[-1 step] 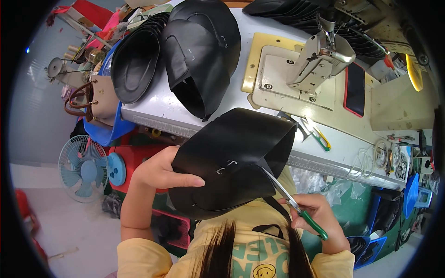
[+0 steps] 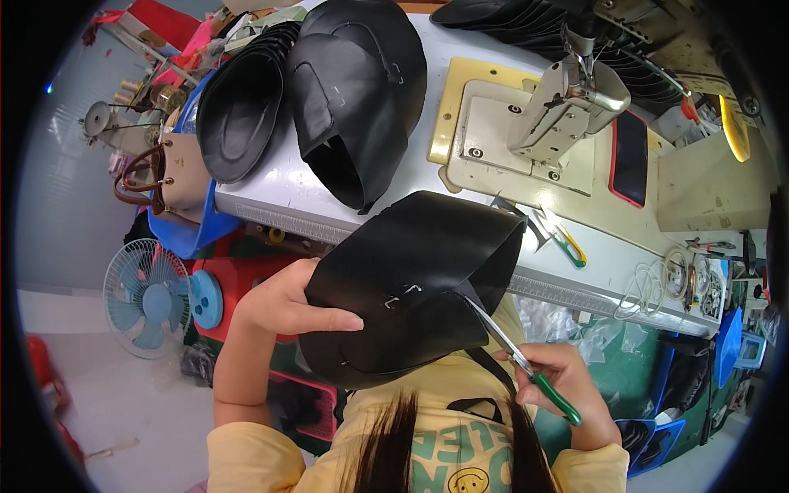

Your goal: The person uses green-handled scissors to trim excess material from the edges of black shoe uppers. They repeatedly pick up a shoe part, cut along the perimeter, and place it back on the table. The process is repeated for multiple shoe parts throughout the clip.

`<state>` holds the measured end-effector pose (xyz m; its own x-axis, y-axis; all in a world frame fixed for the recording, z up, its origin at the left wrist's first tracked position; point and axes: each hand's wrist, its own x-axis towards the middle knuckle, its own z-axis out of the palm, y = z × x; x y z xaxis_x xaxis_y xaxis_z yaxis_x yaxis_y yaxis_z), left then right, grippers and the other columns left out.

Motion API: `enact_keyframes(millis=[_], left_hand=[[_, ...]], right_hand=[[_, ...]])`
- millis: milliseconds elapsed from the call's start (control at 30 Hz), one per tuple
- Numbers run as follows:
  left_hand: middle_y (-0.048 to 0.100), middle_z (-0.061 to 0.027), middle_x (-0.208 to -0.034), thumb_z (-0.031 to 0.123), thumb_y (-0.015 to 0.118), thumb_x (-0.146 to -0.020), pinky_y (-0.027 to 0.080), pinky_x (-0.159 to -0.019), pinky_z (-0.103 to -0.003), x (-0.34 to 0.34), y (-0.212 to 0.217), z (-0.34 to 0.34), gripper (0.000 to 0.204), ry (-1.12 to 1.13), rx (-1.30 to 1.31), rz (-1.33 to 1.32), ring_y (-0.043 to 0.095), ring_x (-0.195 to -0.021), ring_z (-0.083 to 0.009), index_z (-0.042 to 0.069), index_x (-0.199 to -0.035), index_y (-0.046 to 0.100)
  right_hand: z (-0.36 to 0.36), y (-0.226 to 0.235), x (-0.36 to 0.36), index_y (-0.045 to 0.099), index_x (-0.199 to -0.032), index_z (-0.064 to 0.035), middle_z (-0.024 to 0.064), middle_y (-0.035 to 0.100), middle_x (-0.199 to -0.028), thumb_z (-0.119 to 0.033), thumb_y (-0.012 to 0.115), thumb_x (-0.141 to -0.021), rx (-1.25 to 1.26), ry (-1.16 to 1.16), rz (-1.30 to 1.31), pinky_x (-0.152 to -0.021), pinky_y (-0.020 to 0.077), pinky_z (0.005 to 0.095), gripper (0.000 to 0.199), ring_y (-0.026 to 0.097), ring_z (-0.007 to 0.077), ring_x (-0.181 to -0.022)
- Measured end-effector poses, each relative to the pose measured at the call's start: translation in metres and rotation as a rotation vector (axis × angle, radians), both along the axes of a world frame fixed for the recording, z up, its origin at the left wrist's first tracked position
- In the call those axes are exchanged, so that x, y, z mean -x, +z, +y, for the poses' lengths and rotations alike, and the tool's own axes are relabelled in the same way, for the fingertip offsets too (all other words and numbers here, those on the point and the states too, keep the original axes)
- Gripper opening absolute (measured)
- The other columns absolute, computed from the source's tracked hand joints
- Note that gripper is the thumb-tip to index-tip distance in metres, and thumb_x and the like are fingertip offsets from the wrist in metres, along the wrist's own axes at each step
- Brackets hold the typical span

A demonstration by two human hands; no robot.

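A curved black leather bag shell (image 2: pixel 411 271) is held in front of my chest, just below the white table's front edge (image 2: pixel 279 205). My left hand (image 2: pixel 283 304) grips the shell's left side, thumb lying across its outer face. My right hand (image 2: pixel 567 386) is closed on green-handled thread snips (image 2: pixel 526 366). The snips' metal tips reach up-left and touch the shell's seam at its right side, close to small white marks on the leather.
On the table lie more black bag shells (image 2: pixel 353 90) and a stack of oval black pieces (image 2: pixel 238 107). A sewing machine (image 2: pixel 567 99), a dark phone in a red case (image 2: pixel 630 156) and another pair of snips (image 2: pixel 563 234) stand to the right. A blue fan (image 2: pixel 152 300) sits on the floor at left.
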<state>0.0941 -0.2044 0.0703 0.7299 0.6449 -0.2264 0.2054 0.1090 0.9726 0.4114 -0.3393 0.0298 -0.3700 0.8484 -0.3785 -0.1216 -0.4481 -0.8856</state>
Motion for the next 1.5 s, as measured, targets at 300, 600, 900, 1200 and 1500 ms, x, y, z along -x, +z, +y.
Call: enact_keyframes(millis=[300,600,900,1200,1500], left_hand=[[0.061,-0.0078,-0.103,0.008,0.07,-0.072,0.044,-0.082,-0.027,-0.002,-0.008,0.002,0.047,-0.096,0.485,-0.279,0.055,-0.091,-0.0133,-0.004,-0.113,0.053],[0.057,-0.0134,-0.111,-0.002,0.06,-0.077,0.043,-0.088,-0.03,-0.038,0.011,0.017,0.046,0.042,0.593,-0.112,0.056,-0.102,-0.0175,-0.009,-0.12,0.045],[0.059,-0.005,-0.104,0.002,0.06,-0.08,0.043,-0.084,-0.025,-0.036,0.006,0.016,0.039,0.058,0.526,-0.091,0.055,-0.094,-0.0104,-0.004,-0.117,0.05],[0.06,-0.0039,-0.101,0.004,0.057,-0.08,0.043,-0.08,-0.024,-0.04,0.006,0.023,0.035,-0.122,0.442,0.012,0.053,-0.089,-0.009,-0.003,-0.114,0.052],[0.059,-0.005,-0.102,0.007,0.06,-0.081,0.043,-0.082,-0.025,-0.045,-0.012,0.027,0.036,-0.432,0.499,0.071,0.052,-0.092,-0.0091,-0.006,-0.113,0.051]], right_hand=[[0.0,-0.007,0.001,0.059,-0.107,0.0004,-0.0009,0.049,-0.072,-0.022,0.081,-0.064,-0.002,0.094,0.042,-0.053,0.0311,0.0192,0.053,0.041,0.0047,-0.063],[-0.003,-0.008,0.009,0.058,-0.113,-0.0013,-0.0036,0.048,-0.069,-0.02,0.079,-0.067,0.167,0.112,0.22,-0.054,0.0348,0.0168,0.054,0.043,0.0031,-0.061],[-0.002,-0.006,0.011,0.058,-0.111,-0.0003,-0.0021,0.051,-0.07,-0.019,0.079,-0.066,0.114,0.08,0.085,-0.055,0.0357,0.0183,0.053,0.043,0.0042,-0.062],[0.01,0.009,0.003,0.061,-0.103,-0.002,0.0061,0.054,-0.07,-0.021,0.082,-0.058,-0.212,0.236,-0.26,-0.053,0.0354,0.0251,0.054,0.046,0.0156,-0.059],[0.018,0.027,-0.002,0.062,-0.103,-0.0039,0.0034,0.049,-0.065,-0.021,0.082,-0.057,-0.263,0.449,-0.442,-0.05,0.0344,0.0265,0.053,0.044,0.0146,-0.055]])
